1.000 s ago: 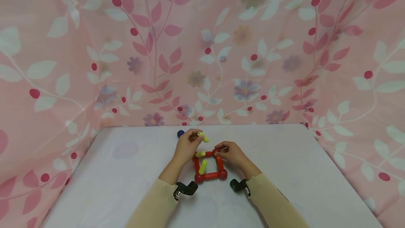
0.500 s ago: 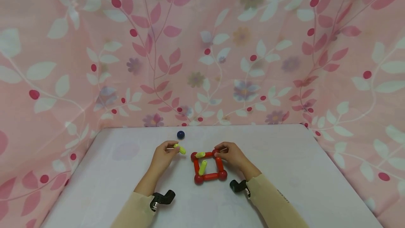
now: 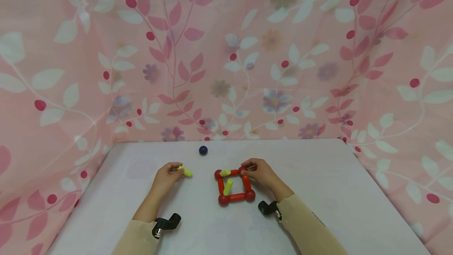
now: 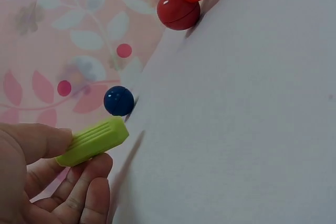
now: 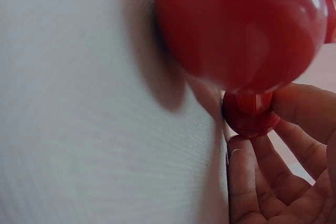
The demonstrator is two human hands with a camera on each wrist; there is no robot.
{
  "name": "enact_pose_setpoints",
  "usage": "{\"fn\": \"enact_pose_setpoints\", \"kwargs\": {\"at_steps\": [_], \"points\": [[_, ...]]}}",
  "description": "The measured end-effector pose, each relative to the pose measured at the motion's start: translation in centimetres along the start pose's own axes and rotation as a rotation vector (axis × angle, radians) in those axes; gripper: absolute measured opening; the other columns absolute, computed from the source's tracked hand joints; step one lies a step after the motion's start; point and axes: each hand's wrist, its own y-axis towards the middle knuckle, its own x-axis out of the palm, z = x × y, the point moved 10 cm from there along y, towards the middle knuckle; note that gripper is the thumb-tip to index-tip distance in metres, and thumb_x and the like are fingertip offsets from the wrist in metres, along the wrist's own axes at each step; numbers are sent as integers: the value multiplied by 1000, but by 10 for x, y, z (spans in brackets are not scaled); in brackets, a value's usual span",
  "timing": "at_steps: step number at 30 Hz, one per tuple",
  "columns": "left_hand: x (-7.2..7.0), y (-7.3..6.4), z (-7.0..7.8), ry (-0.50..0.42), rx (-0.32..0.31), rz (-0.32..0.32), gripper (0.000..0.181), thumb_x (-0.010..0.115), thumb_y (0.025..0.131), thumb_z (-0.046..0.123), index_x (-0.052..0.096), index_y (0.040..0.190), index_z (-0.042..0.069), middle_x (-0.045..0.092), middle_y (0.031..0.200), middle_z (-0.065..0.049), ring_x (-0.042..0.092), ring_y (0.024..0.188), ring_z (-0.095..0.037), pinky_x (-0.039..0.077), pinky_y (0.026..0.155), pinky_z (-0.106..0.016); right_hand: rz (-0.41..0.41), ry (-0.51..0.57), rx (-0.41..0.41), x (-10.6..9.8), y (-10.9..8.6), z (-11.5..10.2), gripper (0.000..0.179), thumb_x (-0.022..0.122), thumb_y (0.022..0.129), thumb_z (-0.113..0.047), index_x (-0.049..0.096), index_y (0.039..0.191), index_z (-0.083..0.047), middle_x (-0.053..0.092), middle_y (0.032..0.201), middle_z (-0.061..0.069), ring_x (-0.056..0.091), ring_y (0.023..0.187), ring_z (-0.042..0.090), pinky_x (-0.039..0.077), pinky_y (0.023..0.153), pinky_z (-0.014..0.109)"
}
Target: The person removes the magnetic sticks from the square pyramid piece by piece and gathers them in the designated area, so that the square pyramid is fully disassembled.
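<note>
A square frame of red rods (image 3: pixel 237 197) joined by red balls (image 3: pixel 223 200) at its corners lies on the white table. My right hand (image 3: pixel 261 173) pinches the far right corner ball, which the right wrist view shows between thumb and fingers (image 5: pixel 250 124). Two yellow-green rods stand out from the frame's left corners, the nearer one (image 3: pixel 228 187) leaning upward and the farther one (image 3: pixel 225 172) beside the back red rod. Left of the frame, my left hand (image 3: pixel 167 178) pinches a third yellow-green rod (image 4: pixel 97 141) by one end, held over the table.
A dark blue ball (image 3: pixel 203 150) sits near the table's back edge, between the left hand and the frame. The white table (image 3: pixel 318 176) stretches out to both sides. Behind it hangs a pink floral curtain (image 3: pixel 226 70).
My left hand has drawn away from above the frame to the left and toward me, carrying the yellow-green rod. The right hand stays at the same corner ball.
</note>
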Motion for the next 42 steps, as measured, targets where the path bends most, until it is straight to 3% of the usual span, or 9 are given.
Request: {"fn": "enact_pose_setpoints", "kwargs": {"at_steps": [6,16,23,30,42], "points": [[-5,0,-6,41,-5,-31,33,68,95,10,63,122,-7,66,110,-19,64,88,-13,51,72,-21,-11,-6,-18,0,1,-1,24,77,89,-15,72,112,-11,69,101,-1,62,91,18,56,79,31],[-14,0,-8,197,23,-70,27,68,94,8,65,117,-4,68,110,-16,63,98,-26,49,80,-31,-16,-12,-10,0,1,1,24,77,89,-15,72,112,-12,69,100,-2,61,91,18,56,80,32],[-11,-3,-10,219,9,-87,25,68,92,6,66,116,-3,68,107,-14,63,99,-26,50,80,-32,-40,-39,-26,0,1,-3,25,77,89,-16,71,113,-12,68,103,0,61,92,19,55,81,33],[-11,-4,-10,244,-13,-65,24,70,92,7,67,114,-1,67,104,-12,61,97,-24,49,80,-33,-75,-49,-50,2,6,-9,26,78,89,-16,72,114,-12,69,105,1,62,93,19,55,81,33],[-9,-8,-1,256,8,-27,20,69,92,5,68,110,-2,66,100,-13,59,93,-24,46,77,-30,-180,-76,-89,10,23,-17,24,74,91,-15,72,116,-14,69,109,-1,62,100,20,55,89,35]]}}
